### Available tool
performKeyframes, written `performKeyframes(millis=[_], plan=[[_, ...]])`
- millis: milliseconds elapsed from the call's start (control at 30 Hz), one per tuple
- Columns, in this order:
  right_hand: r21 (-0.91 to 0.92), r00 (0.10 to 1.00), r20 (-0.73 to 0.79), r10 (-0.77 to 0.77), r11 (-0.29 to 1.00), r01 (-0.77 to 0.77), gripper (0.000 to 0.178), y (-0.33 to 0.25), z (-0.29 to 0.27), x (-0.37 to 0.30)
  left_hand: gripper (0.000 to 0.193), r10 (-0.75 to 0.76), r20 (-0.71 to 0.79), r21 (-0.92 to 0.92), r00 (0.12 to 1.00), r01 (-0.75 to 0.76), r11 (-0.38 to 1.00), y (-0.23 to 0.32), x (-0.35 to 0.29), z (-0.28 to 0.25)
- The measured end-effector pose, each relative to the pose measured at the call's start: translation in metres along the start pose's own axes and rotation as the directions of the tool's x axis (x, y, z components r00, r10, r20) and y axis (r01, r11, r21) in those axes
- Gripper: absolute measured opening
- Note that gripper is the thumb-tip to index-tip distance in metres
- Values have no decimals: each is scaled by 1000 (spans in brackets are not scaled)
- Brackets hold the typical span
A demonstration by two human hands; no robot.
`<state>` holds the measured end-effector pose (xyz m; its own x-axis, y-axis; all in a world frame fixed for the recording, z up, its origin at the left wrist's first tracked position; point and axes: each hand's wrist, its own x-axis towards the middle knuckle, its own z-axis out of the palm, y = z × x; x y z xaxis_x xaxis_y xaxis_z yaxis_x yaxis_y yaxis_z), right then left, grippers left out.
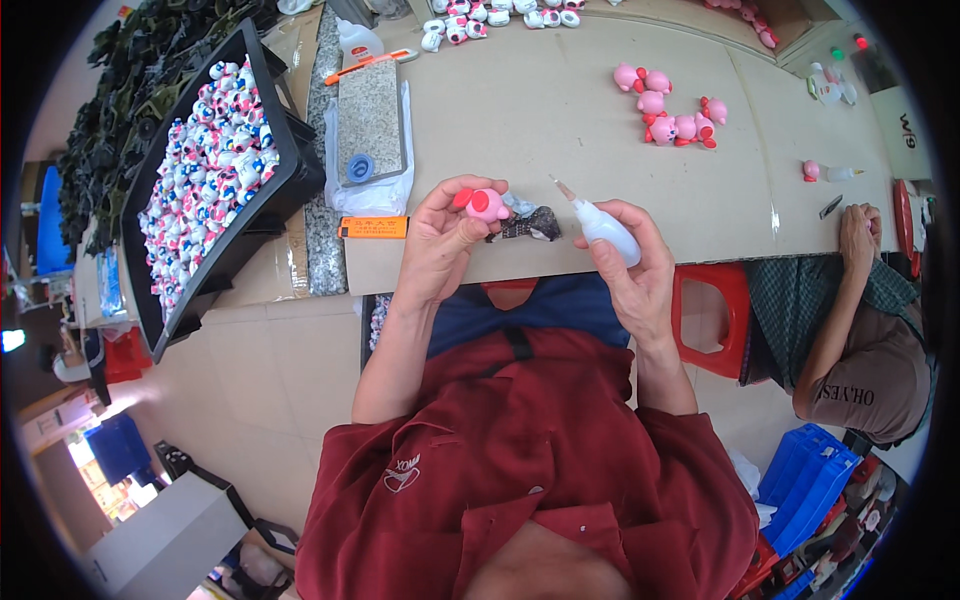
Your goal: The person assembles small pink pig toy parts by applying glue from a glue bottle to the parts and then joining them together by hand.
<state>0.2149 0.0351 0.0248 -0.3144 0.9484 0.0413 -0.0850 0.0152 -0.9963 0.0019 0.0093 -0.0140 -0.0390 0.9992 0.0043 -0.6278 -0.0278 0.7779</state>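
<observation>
Between the fingers and thumb of my left hand [437,240] is a small pink figurine [488,206] with red feet, raised a little over the table's near edge. My right hand [638,262] grips a white squeeze bottle [610,234] whose thin nozzle points up and to the left, apart from the figurine. A dark patterned cloth [530,226] lies on the table between the two hands. Farther off, several more pink figurines [685,127] stand in a loose cluster.
On the left a black bin [290,165] holds many small white, pink and blue pieces. A stone slab [370,122] bears a blue cap [360,167], with an orange box [374,227] nearby. At the right sits a co-worker [865,340], beside a red stool [738,325].
</observation>
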Motion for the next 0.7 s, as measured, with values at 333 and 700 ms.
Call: performKeyframes(millis=[333,700], plan=[[-107,993,33,-111,988,114,30,-3,1,0,39,-4,-27,42,1000,5,999,3,-1,11],[-108,995,6,-100,989,100,30,-3,-1,-2,30,111,47,304,993,-120,945,-7,-3,8]])
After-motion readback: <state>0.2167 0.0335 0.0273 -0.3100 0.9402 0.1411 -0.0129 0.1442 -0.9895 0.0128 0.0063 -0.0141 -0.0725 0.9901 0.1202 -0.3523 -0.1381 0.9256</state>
